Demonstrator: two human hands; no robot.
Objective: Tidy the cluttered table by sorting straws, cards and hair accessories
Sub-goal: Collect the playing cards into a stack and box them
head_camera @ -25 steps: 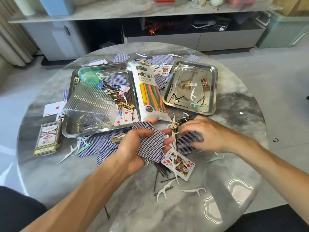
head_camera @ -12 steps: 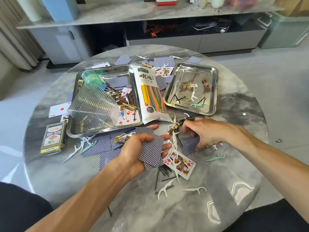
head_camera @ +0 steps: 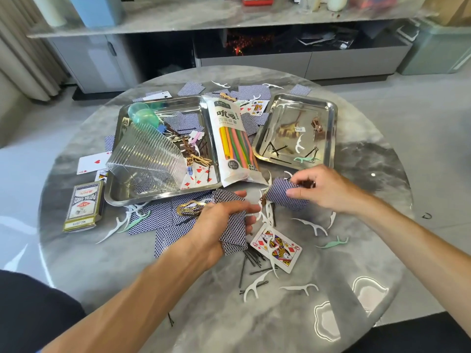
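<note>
Since the earlier frames, the right hand (head_camera: 328, 189) has lifted blue-backed cards (head_camera: 286, 196) off the round marble table (head_camera: 356, 250), where a moment ago it was only reaching among the clutter; it now pinches them between thumb and curled fingers, holding them bent just beyond the left hand's fingertips. Something small and brown shows behind those fingers, too hidden to name. From the head camera, the left hand (head_camera: 219, 220) grips a fanned stack of cards (head_camera: 233, 233), fingers curled over the top edge, as before. Just left of that hand lies a gold hair clip (head_camera: 190, 208) on loose face-down cards. Directly below the right hand a queen of diamonds (head_camera: 276, 247) lies face up with white floss picks (head_camera: 309, 226) scattered around it, and black bobby pins (head_camera: 252, 259) lie beside the left wrist. Beyond both hands, a bag of coloured straws (head_camera: 235, 146) lies between two steel trays: the large tray (head_camera: 163, 197), holding a stack of clear cups (head_camera: 147, 159), sits beyond the left hand, and the small tray (head_camera: 331, 128), holding clips and pins, sits just beyond the right hand. A card box (head_camera: 84, 205) lies well left of the left hand.
</note>
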